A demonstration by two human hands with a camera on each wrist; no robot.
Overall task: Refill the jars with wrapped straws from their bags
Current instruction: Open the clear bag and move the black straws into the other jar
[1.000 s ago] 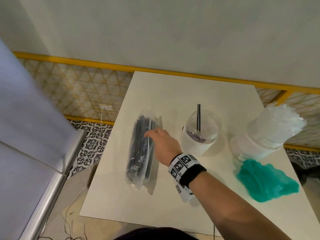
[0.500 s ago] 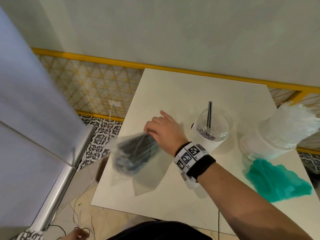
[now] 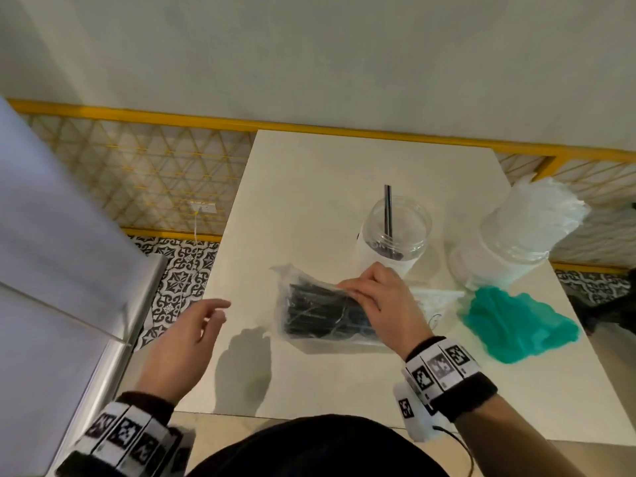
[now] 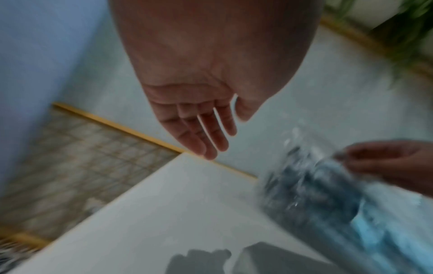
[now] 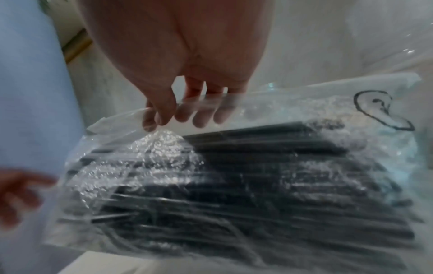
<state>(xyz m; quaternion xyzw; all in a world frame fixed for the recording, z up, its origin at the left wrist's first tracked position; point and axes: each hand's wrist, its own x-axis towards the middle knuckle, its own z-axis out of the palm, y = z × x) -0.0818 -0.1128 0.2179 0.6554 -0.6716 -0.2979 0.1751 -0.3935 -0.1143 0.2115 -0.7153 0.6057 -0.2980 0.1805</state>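
A clear plastic bag of black wrapped straws (image 3: 316, 313) hangs just above the white table (image 3: 309, 187), held sideways. My right hand (image 3: 358, 294) pinches the bag's upper edge between thumb and fingers (image 5: 161, 115); the bag (image 5: 222, 176) fills the right wrist view. My left hand (image 3: 203, 318) hovers open to the left of the bag, fingers (image 4: 211, 140) straight, touching nothing. Behind the bag stands a clear jar (image 3: 395, 232) with a single black straw (image 3: 388, 208). A second jar (image 3: 499, 256) at the right is stuffed with white wrapped straws (image 3: 540, 208).
A crumpled teal bag (image 3: 516, 325) lies on the table at the right, in front of the full jar. A yellow lattice railing (image 3: 144, 173) runs behind and to the left. A pale slanted surface (image 3: 51, 253) with a metal edge stands at the far left.
My right hand lifted the straw bag off the table and swung it right, in front of the near-empty jar. My left hand has come up into view beside it.
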